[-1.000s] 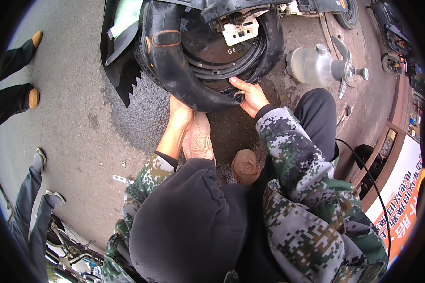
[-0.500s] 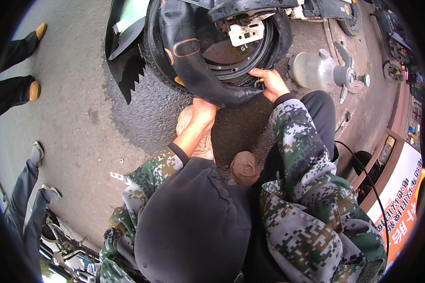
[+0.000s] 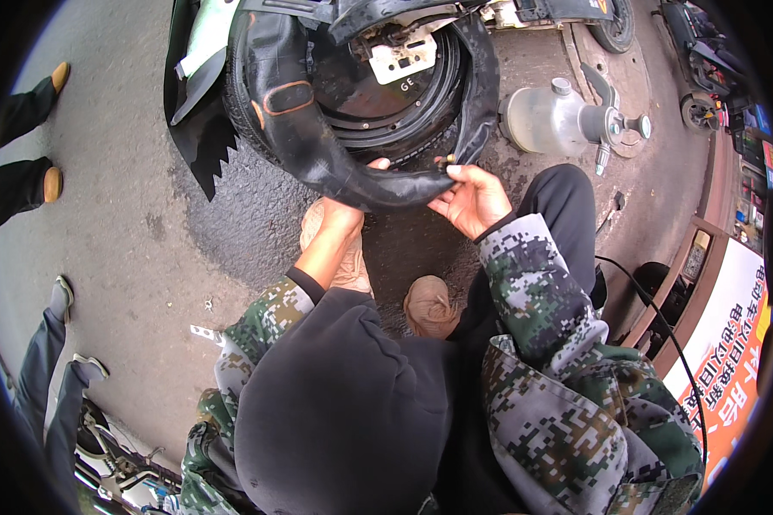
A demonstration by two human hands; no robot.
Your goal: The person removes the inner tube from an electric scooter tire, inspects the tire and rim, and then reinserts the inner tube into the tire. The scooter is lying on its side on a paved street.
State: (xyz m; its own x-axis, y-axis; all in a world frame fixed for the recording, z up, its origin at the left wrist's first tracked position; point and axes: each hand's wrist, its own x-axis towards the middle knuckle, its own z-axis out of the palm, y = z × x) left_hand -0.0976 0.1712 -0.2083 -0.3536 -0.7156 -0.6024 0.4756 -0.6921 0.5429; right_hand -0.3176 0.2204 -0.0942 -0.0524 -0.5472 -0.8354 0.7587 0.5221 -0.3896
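Note:
A black inner tube [image 3: 292, 129], marked with orange-edged patches, loops around the outside of a scooter wheel [image 3: 404, 116]. My left hand [image 3: 345, 216] grips the tube's lower part from beneath; its thumb shows on the wheel side while the other fingers are hidden under the rubber. At the tube's lower right, my right hand [image 3: 474, 199] pinches the rubber beside the small brass valve [image 3: 445, 161]. The black tyre [image 3: 247, 112] is partly covered by the tube. A pale bracket [image 3: 402, 60] sits in front of the wheel's hub.
A clear plastic pump bottle [image 3: 545, 118] lies on its side right of the wheel. A torn black mudguard [image 3: 199, 146] hangs at the left over wet pavement [image 3: 232, 232]. Bystanders' legs [image 3: 34, 193] are at far left. A cable [image 3: 661, 322] runs past a sign at right.
The tube's lower right part has been drawn away from the rim toward me, opening a gap there. My right hand has shifted slightly down, and the valve now shows more plainly.

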